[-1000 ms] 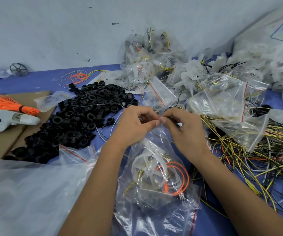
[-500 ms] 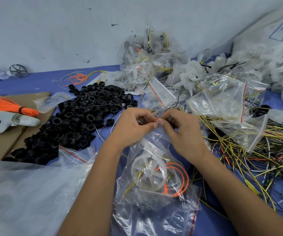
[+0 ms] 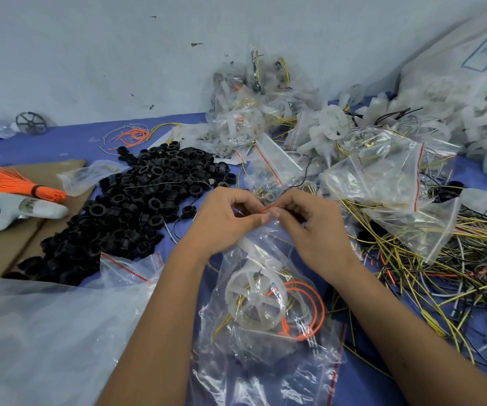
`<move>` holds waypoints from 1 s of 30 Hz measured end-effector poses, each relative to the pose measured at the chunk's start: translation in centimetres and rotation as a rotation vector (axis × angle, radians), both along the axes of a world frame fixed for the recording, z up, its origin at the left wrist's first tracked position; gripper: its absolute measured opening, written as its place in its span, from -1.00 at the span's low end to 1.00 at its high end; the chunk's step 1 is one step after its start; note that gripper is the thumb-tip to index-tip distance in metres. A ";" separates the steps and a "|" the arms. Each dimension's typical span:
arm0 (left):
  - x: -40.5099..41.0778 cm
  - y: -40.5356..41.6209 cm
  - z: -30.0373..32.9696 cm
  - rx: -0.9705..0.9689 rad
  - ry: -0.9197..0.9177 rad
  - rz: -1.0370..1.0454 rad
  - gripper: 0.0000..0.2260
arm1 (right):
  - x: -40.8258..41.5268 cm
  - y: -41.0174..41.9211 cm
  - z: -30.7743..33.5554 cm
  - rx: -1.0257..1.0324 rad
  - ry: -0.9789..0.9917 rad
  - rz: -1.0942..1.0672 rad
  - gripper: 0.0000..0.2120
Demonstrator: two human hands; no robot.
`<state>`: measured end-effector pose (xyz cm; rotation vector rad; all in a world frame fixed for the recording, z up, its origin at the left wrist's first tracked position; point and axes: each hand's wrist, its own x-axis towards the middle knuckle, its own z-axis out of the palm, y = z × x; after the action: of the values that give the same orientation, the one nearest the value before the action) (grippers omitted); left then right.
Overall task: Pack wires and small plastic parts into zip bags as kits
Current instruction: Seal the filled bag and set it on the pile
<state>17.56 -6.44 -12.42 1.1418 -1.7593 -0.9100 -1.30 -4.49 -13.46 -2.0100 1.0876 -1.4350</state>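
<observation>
— Pinching the bag's (image 3: 268, 291) red zip strip, both hands are meeting at its mouth: the left hand (image 3: 224, 221) and right hand (image 3: 309, 224) are each gripping it between thumb and fingertips.

— What is changing?

— Little; the hands are creeping along the strip, as half a second back. Sealing is probably finishing this kit.

— And inside?

— A stiff, translucent spoked wheel (image 3: 255, 300) is lying in the crinkly clear film, with a springy orange wire (image 3: 309, 309) coiling beside it and thin yellow strands. The bag is resting on the blue table (image 3: 84, 142), between the forearms.
</observation>
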 end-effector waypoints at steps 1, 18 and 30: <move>0.1 -0.1 -0.1 -0.003 -0.009 0.007 -0.90 | 0.0 0.0 0.0 0.011 -0.018 0.002 -0.93; 0.6 -0.4 -0.6 -0.014 -0.037 -0.001 -0.91 | -0.4 -0.5 -0.6 0.215 -0.145 0.078 -0.94; 0.5 -0.4 -0.6 -0.006 -0.028 -0.031 -0.93 | -0.2 -0.3 -0.5 0.309 -0.227 0.141 -0.95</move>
<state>18.05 -6.87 -12.98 1.1309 -1.8057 -0.9111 -1.46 -4.84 -13.94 -1.6302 0.9809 -1.2965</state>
